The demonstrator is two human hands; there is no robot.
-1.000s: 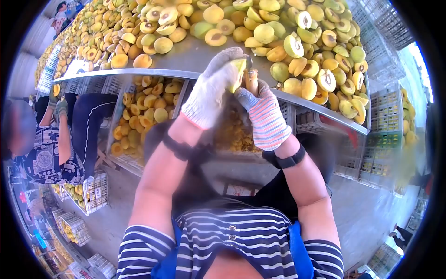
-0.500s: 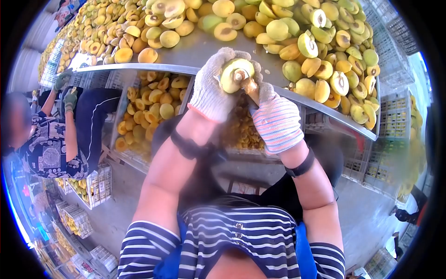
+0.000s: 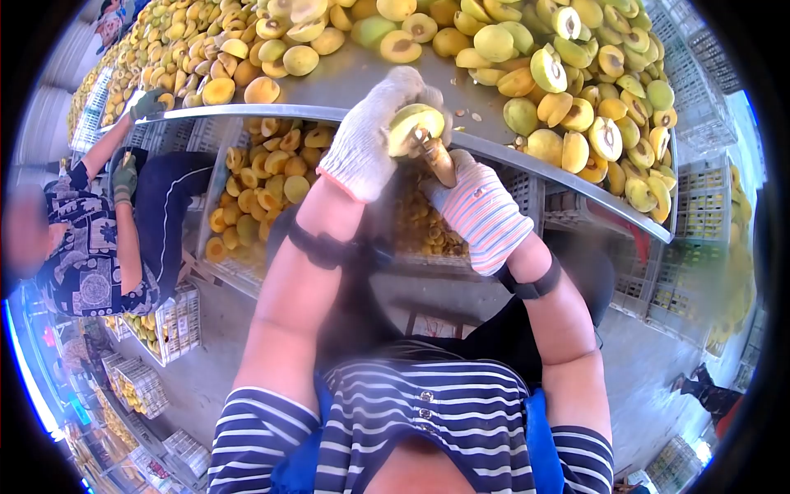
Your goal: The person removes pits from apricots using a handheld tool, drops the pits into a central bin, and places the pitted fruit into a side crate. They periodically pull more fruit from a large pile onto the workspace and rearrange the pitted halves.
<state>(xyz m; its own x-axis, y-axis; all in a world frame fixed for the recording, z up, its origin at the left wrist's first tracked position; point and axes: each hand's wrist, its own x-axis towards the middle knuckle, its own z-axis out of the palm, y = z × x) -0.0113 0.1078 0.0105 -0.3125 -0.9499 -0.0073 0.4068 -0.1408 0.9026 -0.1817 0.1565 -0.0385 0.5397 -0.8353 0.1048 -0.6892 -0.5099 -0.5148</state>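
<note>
My left hand, in a white knit glove, is closed around a yellow peach half above the table's front edge. The cut face tilts toward my right hand. In a striped glove, my right hand grips a pitting tool by its wooden handle. The tool's metal end is at the middle of the peach half, partly hidden by the fruit. Below my hands stands a container with small brownish-yellow pieces, which I cannot make out clearly.
Heaps of peach halves cover much of the metal table, whose raised rim runs before me. A crate of peach halves stands below it at left. A co-worker sits further left. Stacked plastic crates stand at right.
My right hand has moved slightly down and toward me with the tool. The peach half has tilted in my left hand. The co-worker's one hand has reached up to the table's fruit.
</note>
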